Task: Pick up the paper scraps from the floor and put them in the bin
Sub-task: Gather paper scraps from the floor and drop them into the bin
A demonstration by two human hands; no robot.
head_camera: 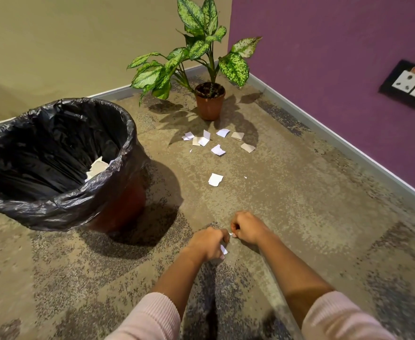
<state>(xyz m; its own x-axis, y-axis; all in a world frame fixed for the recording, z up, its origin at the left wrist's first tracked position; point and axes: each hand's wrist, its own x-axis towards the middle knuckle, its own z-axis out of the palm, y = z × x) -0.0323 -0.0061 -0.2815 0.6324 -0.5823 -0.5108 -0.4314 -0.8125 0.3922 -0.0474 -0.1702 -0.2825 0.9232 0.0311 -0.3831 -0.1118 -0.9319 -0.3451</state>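
Observation:
Several white and tan paper scraps (217,141) lie on the carpet in front of the plant pot, with one white scrap (215,179) alone nearer to me. The bin (108,207), lined with a black bag, stands at the left and holds some scraps (96,168) inside. My left hand (207,242) is low over the carpet, fingers closed around a white scrap (223,250). My right hand (247,228) is just beside it, fingers pinched on a small white scrap (232,234).
A potted plant (209,100) with speckled green leaves stands in the corner behind the scraps. A purple wall with a socket plate (410,84) runs along the right, a beige wall along the back. Patterned carpet covers the floor.

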